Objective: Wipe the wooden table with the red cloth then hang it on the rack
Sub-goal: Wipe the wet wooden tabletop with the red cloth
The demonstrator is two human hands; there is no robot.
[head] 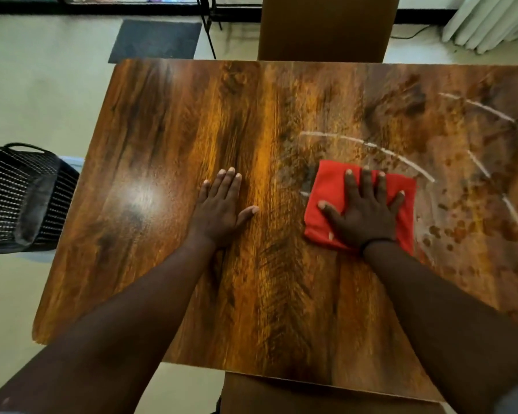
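The wooden table [168, 162] fills most of the view, its top glossy on the left and smeared with whitish arcs and spots on the right. A folded red cloth [329, 189] lies flat on the table right of centre. My right hand [364, 213] presses down on the cloth with fingers spread straight. My left hand [222, 207] rests flat on the bare wood to the left of the cloth, fingers straight. A thin frame of black bars [205, 22], perhaps the rack, stands beyond the far edge.
A black woven basket [21, 198] stands on the floor at the table's left edge. A dark mat [154, 40] lies on the floor beyond the table. A brown cardboard box [326, 25] stands behind the far edge, and white curtains [491, 22] hang at top right.
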